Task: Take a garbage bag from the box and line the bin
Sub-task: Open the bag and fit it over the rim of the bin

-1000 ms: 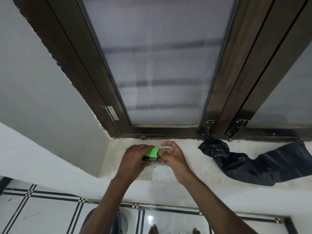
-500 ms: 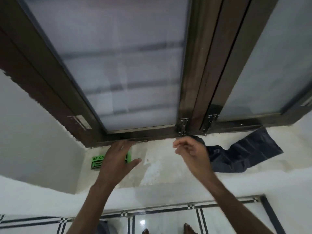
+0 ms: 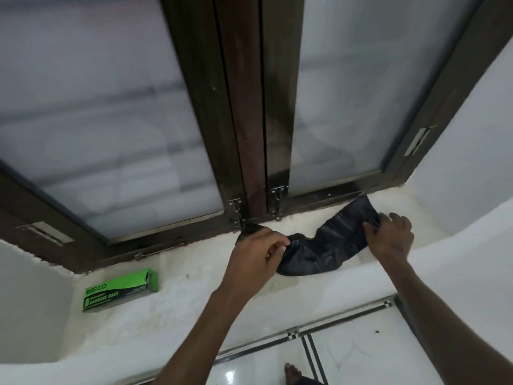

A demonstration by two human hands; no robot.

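A black garbage bag lies crumpled on the white window sill, below the dark wooden window frame. My left hand grips the bag's left end. My right hand pinches its right end near the frame. The green garbage bag box lies flat on the sill at the far left, well apart from both hands. No bin shows in this view.
Frosted glass window panes in a dark frame rise behind the sill, with metal latches at the bottom. White walls flank the recess. Below lies a glossy tiled floor with black stripes, and a bare foot.
Both hands left the green box, which now rests on the sill at left. They moved right and took hold of the black bag's two ends. The view swung right.
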